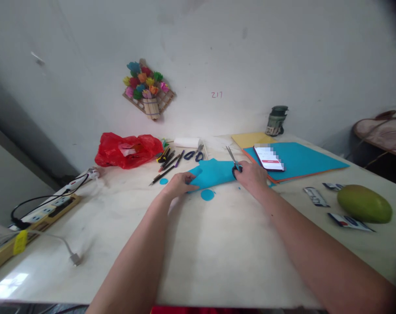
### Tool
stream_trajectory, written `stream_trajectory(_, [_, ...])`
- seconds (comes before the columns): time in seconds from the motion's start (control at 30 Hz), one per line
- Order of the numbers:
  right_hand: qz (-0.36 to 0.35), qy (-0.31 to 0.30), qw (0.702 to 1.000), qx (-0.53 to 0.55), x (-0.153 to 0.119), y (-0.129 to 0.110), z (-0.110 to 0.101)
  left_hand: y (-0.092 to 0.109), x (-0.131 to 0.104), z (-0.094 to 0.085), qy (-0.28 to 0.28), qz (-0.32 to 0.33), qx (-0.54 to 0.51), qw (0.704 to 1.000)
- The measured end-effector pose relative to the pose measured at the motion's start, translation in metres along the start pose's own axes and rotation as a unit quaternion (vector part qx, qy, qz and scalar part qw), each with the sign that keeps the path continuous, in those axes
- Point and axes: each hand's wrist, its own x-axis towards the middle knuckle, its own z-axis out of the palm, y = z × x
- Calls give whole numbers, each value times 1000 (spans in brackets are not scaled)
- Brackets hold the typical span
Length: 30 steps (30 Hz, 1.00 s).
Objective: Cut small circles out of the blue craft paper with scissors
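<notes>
A piece of blue paper (212, 173) with an uneven outline is held just above the table, its left end pinched by my left hand (179, 185). My right hand (252, 175) grips a pair of scissors (232, 156) by the handles at the paper's right end, with the blades pointing up and away and slightly apart. Below the paper lies a cut blue paper circle (207, 195). Another, smaller blue circle (164, 181) rests left of my left hand. Tiny blue scraps are scattered near both hands.
Pens (161, 174), a second pair of scissors (194, 154) and a red plastic bag (127, 150) lie at the back. On the right are a phone (268, 158) on blue sheets (309, 159), a green fruit (364, 203) and small packets (315, 197). A power strip (37, 218) runs along the left edge.
</notes>
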Motion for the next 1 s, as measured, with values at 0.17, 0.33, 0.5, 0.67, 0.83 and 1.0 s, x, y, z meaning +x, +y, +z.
stream_trajectory(0.17, [-22,5,1000,14,-3,-5,-1,10,-2,5,-8,50,137,989])
stream_trajectory(0.33, [-63,22,997,33,-8,-9,5,10,-5,13,-3,104,157,982])
stream_trajectory(0.5, [-75,19,996,35,-9,-9,8,10,-4,21,5,56,211,976])
stream_trajectory(0.67, [-60,30,996,62,-7,-8,9,14,1,28,29,53,253,966])
stream_trajectory(0.83, [-52,102,984,135,-5,-4,11,23,11,31,99,83,259,957])
stream_trajectory(1.0, [-24,156,961,225,-3,0,7,54,20,19,141,64,281,947])
